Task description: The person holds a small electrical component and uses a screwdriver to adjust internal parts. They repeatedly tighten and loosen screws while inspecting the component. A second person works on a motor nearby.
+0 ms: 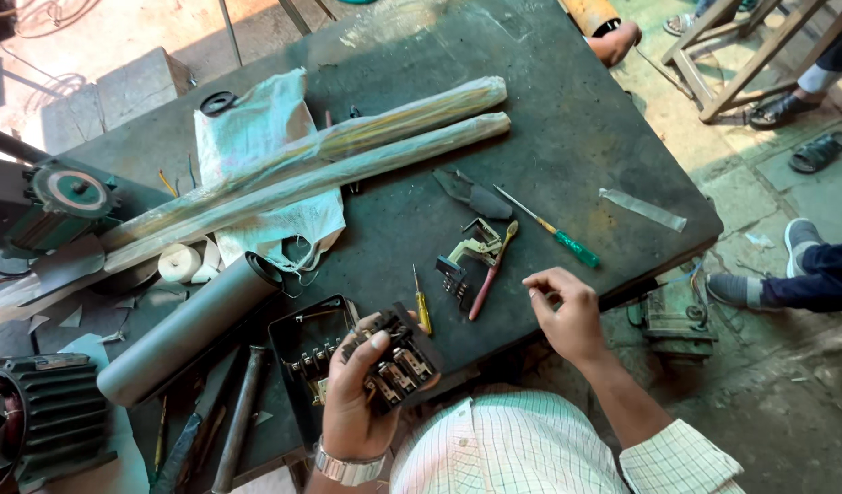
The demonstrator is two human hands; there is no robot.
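1. Left hand (352, 389) is gripping a black switch block (395, 359), just right of the open black box (302, 352).
2. Right hand (567, 316) is hovering right of the block, fingertips pinched, apparently empty.
3. Yellow screwdriver (422, 302) is lying just above the block.

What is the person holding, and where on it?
The left hand has its grip around a black switch block, fingers wrapped over its top edge. The right hand has fingertips pinched together; anything between them is too small to tell.

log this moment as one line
left hand: grips black switch block | right hand: pinched, empty-looking | red-handled pliers, green screwdriver nearby
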